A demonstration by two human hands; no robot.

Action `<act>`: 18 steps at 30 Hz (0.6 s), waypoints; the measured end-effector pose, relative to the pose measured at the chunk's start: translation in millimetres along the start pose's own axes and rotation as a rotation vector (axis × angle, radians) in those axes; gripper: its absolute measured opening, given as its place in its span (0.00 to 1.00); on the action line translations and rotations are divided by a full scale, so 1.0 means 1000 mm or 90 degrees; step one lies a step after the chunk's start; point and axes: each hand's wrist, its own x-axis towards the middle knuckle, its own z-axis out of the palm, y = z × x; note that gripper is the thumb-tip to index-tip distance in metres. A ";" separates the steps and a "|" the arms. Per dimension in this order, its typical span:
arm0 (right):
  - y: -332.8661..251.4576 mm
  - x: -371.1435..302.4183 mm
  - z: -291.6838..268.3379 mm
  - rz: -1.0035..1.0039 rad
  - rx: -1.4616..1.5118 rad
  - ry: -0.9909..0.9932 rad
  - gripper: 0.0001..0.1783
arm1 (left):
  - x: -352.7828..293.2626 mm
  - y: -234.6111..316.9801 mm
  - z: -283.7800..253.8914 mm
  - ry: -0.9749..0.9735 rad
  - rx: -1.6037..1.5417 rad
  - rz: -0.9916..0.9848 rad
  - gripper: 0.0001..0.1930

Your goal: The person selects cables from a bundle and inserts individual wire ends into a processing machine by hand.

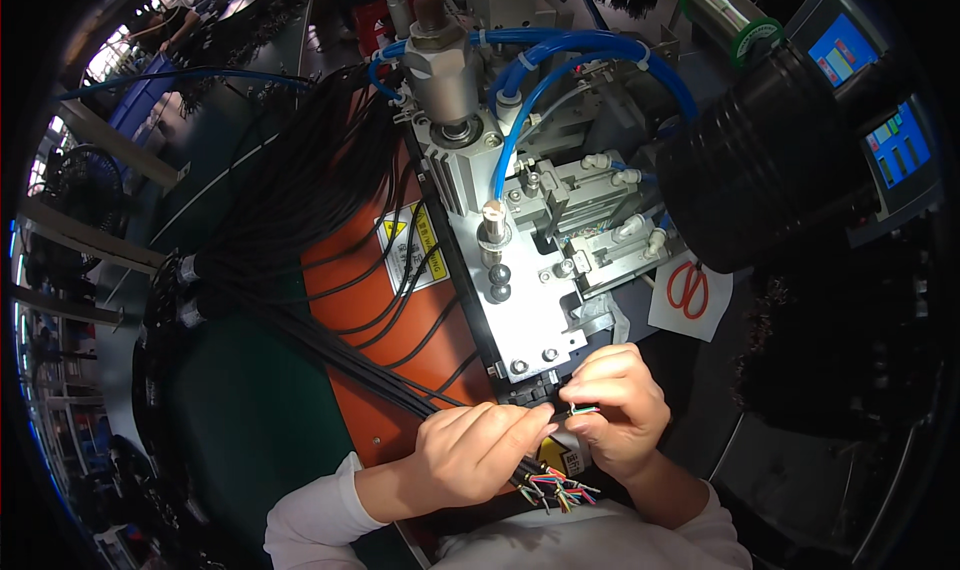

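Observation:
My left hand (478, 452) is closed around black cable, its thumb and forefinger pinching one cable near its stripped end. Close beside it, the fingers of my right hand (618, 410) are closed on the thin coloured wires (583, 410) that come out of that cable. Below my left hand, a bunch of other stripped cable ends (555, 488) fans out in red, blue, green and white. The black cables (370, 365) run from the left across an orange machine base (345, 295). Just above my fingers is the front end of a metal pneumatic fixture (525, 320).
Blue air hoses (600, 42) arch over the fixture. Red-handled scissors (688, 290) lie on white paper to the right. A black cylindrical object (750, 160) stands in front of a touch screen (850, 50). A wire spool (730, 20) is at the back, and a green surface (250, 420) lies left.

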 end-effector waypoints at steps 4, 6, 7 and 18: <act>-0.003 0.005 -0.003 0.163 0.145 -0.071 0.08 | -0.001 0.000 0.002 -0.003 -0.004 0.003 0.12; -0.001 0.003 0.000 0.252 0.288 0.023 0.09 | -0.001 0.002 0.005 -0.003 0.042 0.013 0.10; 0.000 0.001 -0.001 0.237 0.257 0.013 0.09 | -0.002 0.003 0.004 -0.013 0.061 0.015 0.10; -0.010 0.006 -0.035 0.318 0.052 -0.209 0.07 | -0.005 0.005 0.009 0.003 0.158 0.049 0.15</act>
